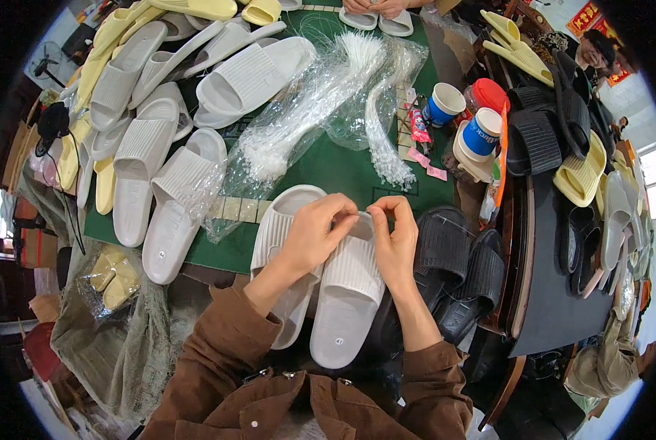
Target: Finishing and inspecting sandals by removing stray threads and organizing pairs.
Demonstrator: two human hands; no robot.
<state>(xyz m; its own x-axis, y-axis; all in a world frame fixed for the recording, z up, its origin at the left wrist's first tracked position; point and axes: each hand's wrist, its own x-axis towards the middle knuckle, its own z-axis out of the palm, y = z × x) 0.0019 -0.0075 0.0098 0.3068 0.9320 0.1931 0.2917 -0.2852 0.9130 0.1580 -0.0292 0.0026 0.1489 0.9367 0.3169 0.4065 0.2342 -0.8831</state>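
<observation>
"Looking at the left hand (317, 236) and the right hand (397, 243), what do you see?"

"Both are closed in a pinch – over the far end of one grey slipper (351, 293). If they hold something thin, I cannot tell."

"Where is this slipper?"

"Beside its grey mate (295, 315), at the near edge of the tabletop (432, 192). Black slippers (443, 246) are at right – white ties (378, 132) beyond."
</observation>
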